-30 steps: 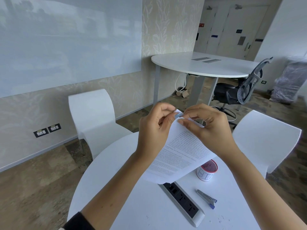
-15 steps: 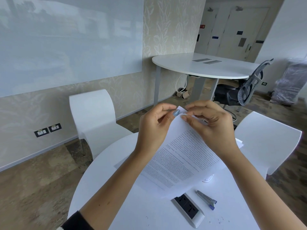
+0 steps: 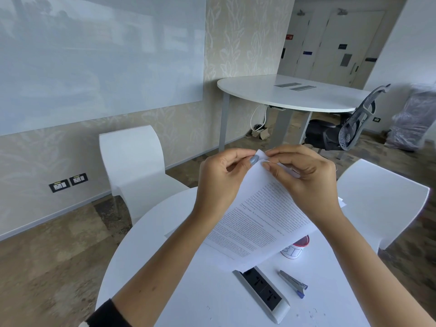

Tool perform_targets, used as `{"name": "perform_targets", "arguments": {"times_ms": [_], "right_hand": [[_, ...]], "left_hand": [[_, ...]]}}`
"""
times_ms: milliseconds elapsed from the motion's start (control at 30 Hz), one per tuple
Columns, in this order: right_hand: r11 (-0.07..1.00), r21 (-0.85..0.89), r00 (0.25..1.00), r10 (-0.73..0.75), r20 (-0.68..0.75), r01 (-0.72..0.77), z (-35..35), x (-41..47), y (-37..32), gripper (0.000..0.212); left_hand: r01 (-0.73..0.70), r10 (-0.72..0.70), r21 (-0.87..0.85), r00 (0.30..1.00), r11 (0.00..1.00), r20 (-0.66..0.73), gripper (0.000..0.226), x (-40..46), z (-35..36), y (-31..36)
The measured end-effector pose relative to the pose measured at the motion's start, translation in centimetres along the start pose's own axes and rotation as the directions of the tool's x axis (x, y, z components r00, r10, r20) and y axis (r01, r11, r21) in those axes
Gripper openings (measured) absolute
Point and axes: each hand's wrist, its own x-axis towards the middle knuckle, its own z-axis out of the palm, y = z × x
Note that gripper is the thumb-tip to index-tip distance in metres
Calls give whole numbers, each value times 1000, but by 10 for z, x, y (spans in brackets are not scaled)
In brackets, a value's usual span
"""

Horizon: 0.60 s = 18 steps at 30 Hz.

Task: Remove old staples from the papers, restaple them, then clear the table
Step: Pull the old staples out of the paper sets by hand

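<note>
A printed sheaf of papers is held up above the round white table. My left hand pinches its top corner from the left, thumb on the front. My right hand pinches the same corner from the right, fingertips on the edge. The staple itself is too small to make out. A blue and grey stapler lies on the table to the right. A small white cup marked BIN stands partly hidden behind the papers. More sheets lie under my right wrist.
A socket box is set in the table in front of me. Tiny loose staples are scattered near the front right. White chairs stand at the left and right. A second table and an office chair are behind.
The papers sank lower and flatter half a second ago, covering the cup, then rose again. Both hands have kept their pinch on the top corner throughout.
</note>
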Motion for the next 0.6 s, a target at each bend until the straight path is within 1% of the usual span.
{"name": "perform_targets", "arguments": {"times_ms": [167, 267, 367, 533, 600], "right_hand": [[1000, 6, 1000, -13, 1, 13, -1, -1, 3, 10], [1000, 5, 1000, -25, 8, 24, -2, -1, 2, 9], [1000, 16, 1000, -23, 16, 22, -3, 0, 2, 8], [986, 130, 993, 100, 63, -107, -3, 2, 0, 8], [974, 175, 988, 133, 78, -145, -4, 2, 0, 10]], "left_hand": [[19, -19, -7, 1000, 1000, 23, 16, 0, 1, 3], [13, -13, 2, 999, 1000, 37, 17, 1, 0, 5], [36, -35, -21, 998, 999, 60, 17, 2, 1, 6], [27, -24, -22, 994, 999, 111, 16, 5, -1, 8], [47, -41, -45, 989, 998, 145, 13, 8, -3, 10]]}}
